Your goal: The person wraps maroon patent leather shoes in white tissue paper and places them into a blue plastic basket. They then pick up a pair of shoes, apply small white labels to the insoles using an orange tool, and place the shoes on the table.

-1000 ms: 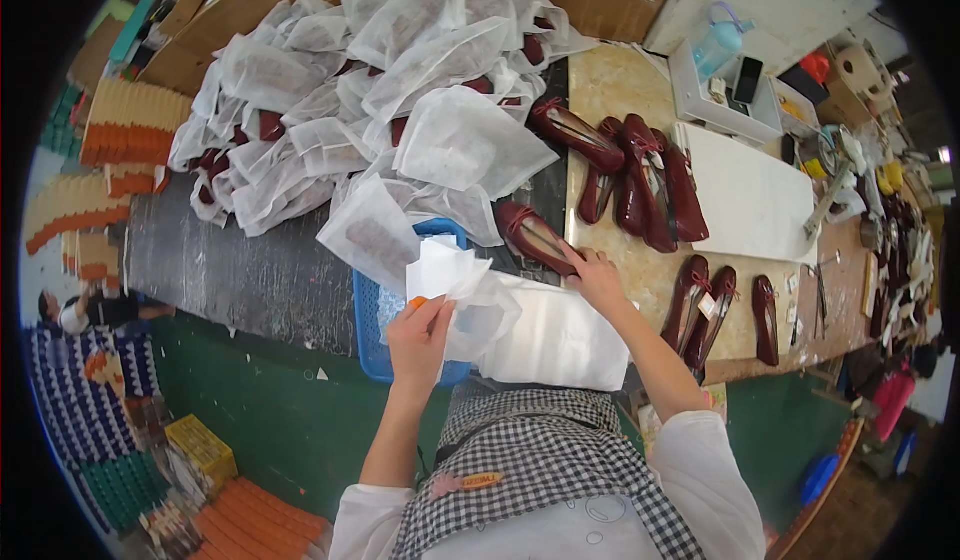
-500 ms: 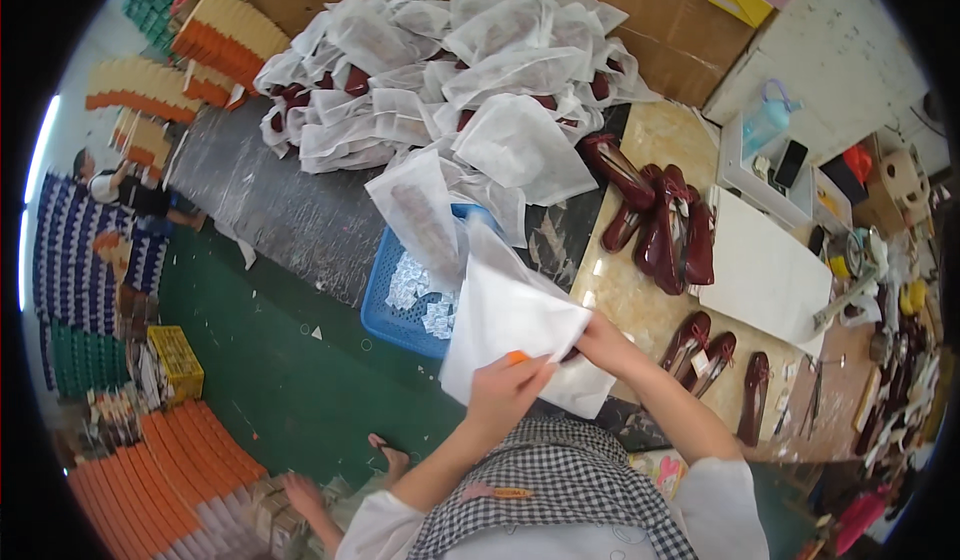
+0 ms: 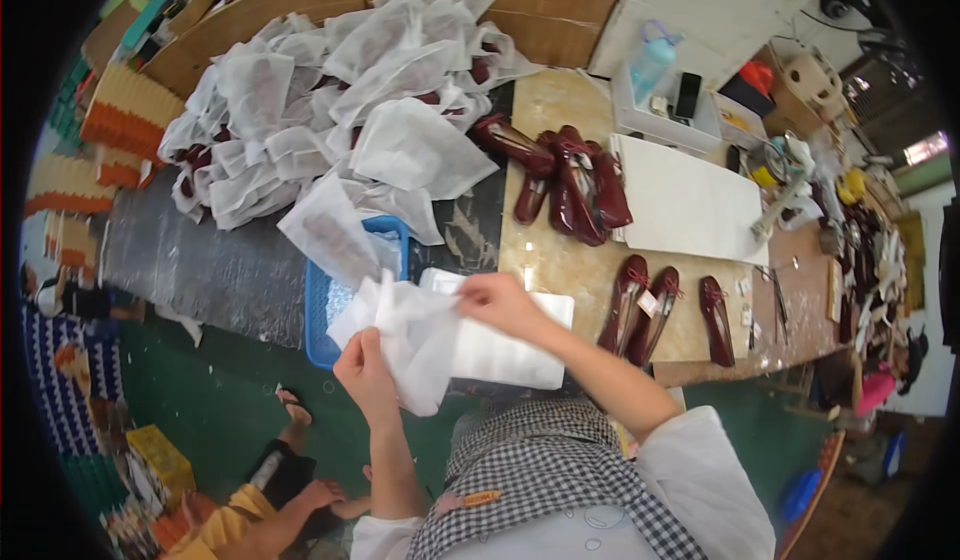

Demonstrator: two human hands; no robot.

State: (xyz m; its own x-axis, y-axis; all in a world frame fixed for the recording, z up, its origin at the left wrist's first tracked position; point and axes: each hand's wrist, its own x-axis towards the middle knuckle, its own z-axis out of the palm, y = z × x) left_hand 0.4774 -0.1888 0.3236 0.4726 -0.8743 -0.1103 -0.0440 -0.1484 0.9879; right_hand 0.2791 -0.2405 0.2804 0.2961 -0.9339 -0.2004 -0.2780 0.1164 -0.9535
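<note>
A thin white cloth bag [image 3: 418, 345] hangs between my hands, rumpled and see-through in places. My left hand [image 3: 368, 372] is closed on its lower left side, with the thumb up. At its upper right edge, the fingers of my right hand [image 3: 500, 305] pinch the fabric, slightly blurred. Whether anything is inside the bag cannot be made out. Under and right of it lies a stack of flat white bags [image 3: 515, 350] at the table's near edge. Just beyond my left hand stands a blue plastic basket [image 3: 320, 325] with small pale packets, partly covered by the bag.
A heap of white bags [image 3: 300, 110] with dark red shoes in them fills the back left. Loose dark red flats [image 3: 575, 185] lie by white sheets [image 3: 690, 200]; more flats [image 3: 628, 300] lie nearer. A white bin [image 3: 660, 120] stands behind. Another person [image 3: 255, 520] is at lower left.
The white bag has come off to the left and is bunched up between my hands, uncovering the stack. My right hand has moved to its upper edge. The view has swung to the right.
</note>
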